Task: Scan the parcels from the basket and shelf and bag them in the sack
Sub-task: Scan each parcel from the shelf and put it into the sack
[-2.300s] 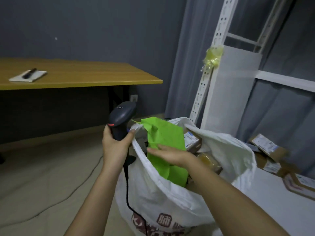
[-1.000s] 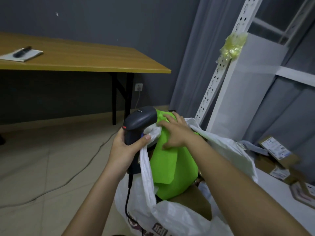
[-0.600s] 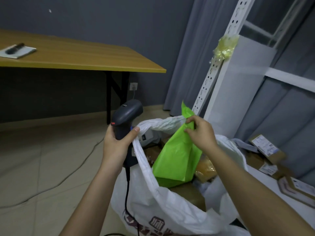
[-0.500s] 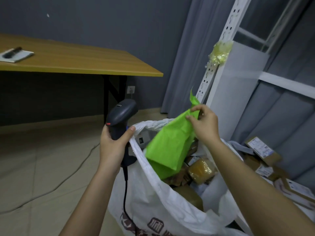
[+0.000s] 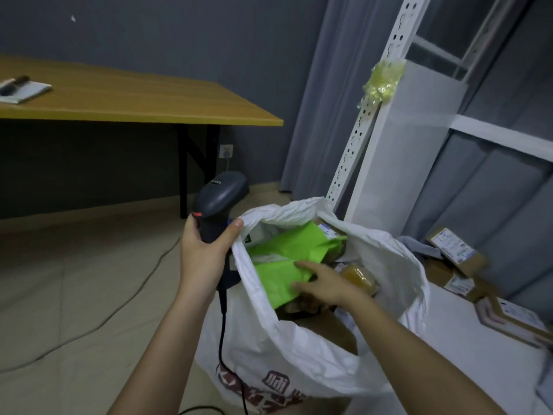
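Observation:
A white woven sack (image 5: 302,354) stands open in front of me with several parcels inside. A bright green plastic parcel (image 5: 284,251) lies on top of them near the sack's left rim. My right hand (image 5: 326,284) is inside the sack, its fingers stretched out flat on the green parcel. My left hand (image 5: 203,256) grips a dark handheld barcode scanner (image 5: 220,202), and its thumb also pins the sack's rim against the handle. A brown taped parcel (image 5: 357,274) shows just right of my right hand.
Several cardboard parcels (image 5: 454,250) lie on the white shelf (image 5: 466,348) at the right, beside its perforated upright (image 5: 368,115). A wooden table (image 5: 134,103) with a notepad (image 5: 24,91) stands behind left. The scanner's cable (image 5: 119,307) trails across the floor.
My right hand held the green parcel up over the sack's mouth, then lowered it in; the parcel now lies flat inside under my fingers. My left hand stayed on the scanner and rim.

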